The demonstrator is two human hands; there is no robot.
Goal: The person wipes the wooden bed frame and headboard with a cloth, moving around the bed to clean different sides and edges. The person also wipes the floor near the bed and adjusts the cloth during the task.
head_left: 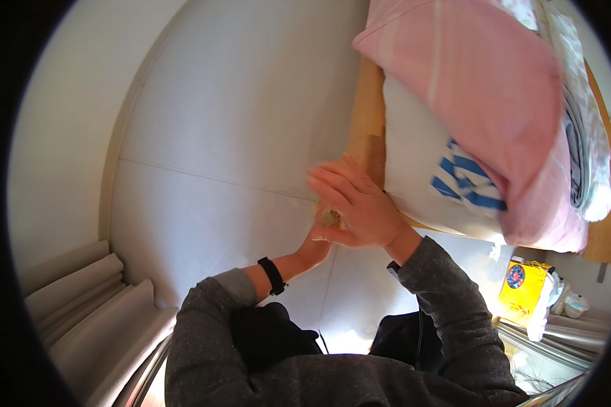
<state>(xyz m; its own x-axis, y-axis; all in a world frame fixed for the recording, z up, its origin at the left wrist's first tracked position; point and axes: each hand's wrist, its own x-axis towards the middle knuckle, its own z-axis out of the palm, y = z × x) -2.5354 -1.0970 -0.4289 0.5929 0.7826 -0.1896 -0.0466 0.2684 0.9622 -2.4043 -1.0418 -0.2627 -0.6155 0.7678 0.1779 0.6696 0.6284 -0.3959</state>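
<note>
My right hand (359, 206) is in front of me near the corner of a wooden bed frame (369, 112), its fingers blurred and spread away from the thumb. Behind and below it, my left hand (320, 234) is mostly covered by the right one, so its fingers cannot be made out. A small yellowish thing (331, 216) shows in the gap between the two hands; too little of it is visible to name it. A black band (271, 276) circles my left wrist.
On the bed lie a white sheet (412, 132), a pink quilt (478, 86) and a blue-and-white striped cloth (466, 178). A yellow bag or box (524, 292) stands at the lower right. Beige curtains (96, 315) hang at the lower left, beside a pale wall (76, 127) and grey tiled floor (224, 127).
</note>
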